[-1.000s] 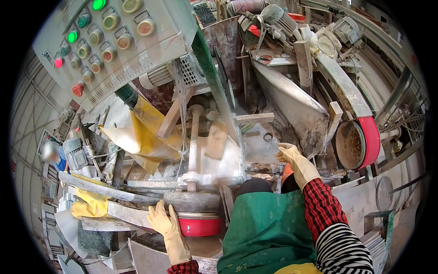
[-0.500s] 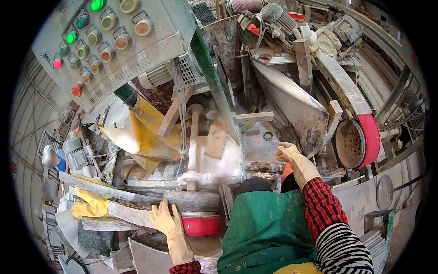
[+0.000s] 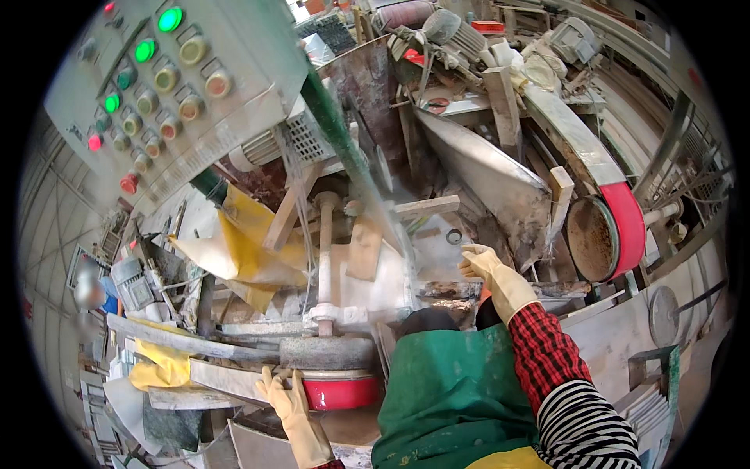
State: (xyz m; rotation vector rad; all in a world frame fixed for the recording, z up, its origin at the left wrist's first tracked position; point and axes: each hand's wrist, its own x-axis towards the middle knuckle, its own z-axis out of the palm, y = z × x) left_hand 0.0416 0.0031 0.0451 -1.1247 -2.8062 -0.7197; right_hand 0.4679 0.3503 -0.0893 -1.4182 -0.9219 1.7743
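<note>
glossy red band, smoothly curved, long side roughly level, low, left of centre

I log: left gloved hand, near left, beside red-rimmed wheel; right gloved hand, right of centre; control panel, far left.

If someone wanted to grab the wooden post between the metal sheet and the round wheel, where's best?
Probably grip the wooden post at its upper end, coming from above with the right hand. It tilts, its top looks free, and the metal sheet and round wheel flank it. I can't tell whether it's fixed.
</note>
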